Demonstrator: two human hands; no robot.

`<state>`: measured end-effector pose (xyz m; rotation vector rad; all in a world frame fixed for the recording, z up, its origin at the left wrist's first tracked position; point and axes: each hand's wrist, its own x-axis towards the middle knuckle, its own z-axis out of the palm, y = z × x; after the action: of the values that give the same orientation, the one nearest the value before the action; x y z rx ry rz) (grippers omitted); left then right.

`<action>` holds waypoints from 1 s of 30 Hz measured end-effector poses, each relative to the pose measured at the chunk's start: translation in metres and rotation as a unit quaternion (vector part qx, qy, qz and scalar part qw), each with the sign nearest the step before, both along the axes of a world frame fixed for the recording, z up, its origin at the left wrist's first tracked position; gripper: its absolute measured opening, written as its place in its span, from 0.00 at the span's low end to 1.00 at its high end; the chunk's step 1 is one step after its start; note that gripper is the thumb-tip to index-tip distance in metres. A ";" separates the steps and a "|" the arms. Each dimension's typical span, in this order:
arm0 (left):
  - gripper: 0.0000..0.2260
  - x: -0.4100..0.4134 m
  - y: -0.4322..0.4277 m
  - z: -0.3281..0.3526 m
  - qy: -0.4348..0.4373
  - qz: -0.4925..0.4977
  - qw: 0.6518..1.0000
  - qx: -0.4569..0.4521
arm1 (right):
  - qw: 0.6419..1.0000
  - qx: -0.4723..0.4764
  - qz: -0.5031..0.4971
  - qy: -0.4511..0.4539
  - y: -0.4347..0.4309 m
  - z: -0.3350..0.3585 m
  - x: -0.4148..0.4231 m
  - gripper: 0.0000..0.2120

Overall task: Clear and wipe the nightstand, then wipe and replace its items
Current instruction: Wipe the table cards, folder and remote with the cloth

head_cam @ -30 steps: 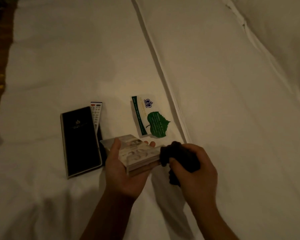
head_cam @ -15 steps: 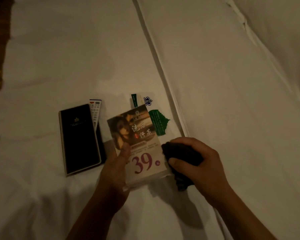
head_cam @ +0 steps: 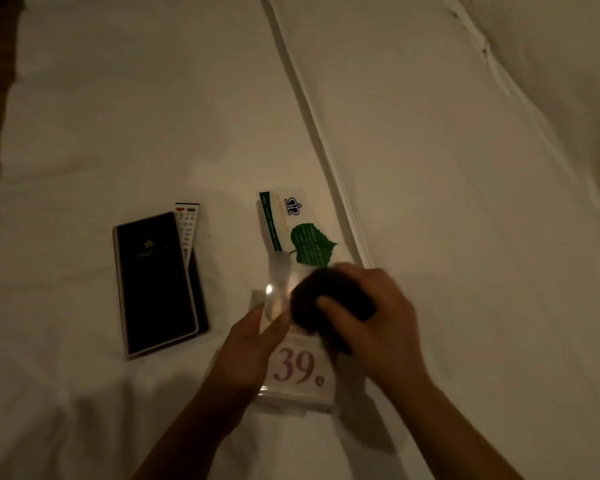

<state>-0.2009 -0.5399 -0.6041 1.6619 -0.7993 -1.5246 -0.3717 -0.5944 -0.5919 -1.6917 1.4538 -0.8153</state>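
Note the white bed (head_cam: 430, 168) carrying every item. Locate the black folder (head_cam: 156, 282) lying flat at left, partly over the remote (head_cam: 187, 226). Find the acrylic price stand (head_cam: 298, 372) just near of the leaf card (head_cam: 302, 230), gripped at its left edge by the left hand (head_cam: 253, 344). Confirm the right hand (head_cam: 378, 323) clenched round the dark cloth (head_cam: 326, 299), pressing on the stand's upper face. Guard against slippage: with smooth acrylic, an edge-only grip and sideways wiping force, likely to twist free.

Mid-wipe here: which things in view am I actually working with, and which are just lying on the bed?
In use: clear "39" sign stand, held by left hand; dark cloth, gripped in right hand, pressed on it.
Lying untouched on the bed: black folder; remote, partly hidden by it; green leaf card.
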 end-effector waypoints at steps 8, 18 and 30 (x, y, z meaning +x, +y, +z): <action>0.15 -0.008 0.003 -0.006 -0.015 -0.042 0.999 0.001 | 0.991 -0.055 0.118 0.034 0.005 0.008 0.019 0.21; 0.16 -0.001 0.016 -0.024 -0.002 -0.033 0.996 0.081 | 0.990 0.052 -0.132 -0.022 -0.014 -0.022 -0.036 0.17; 0.21 0.002 -0.023 -0.038 -0.380 -0.070 0.922 -0.008 | 0.969 0.114 -0.147 -0.159 -0.013 -0.029 -0.028 0.16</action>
<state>-0.1987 -0.5626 -0.6420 2.2490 -1.3429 -0.9155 -0.3992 -0.6073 -0.6208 -1.1300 1.5225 -0.9864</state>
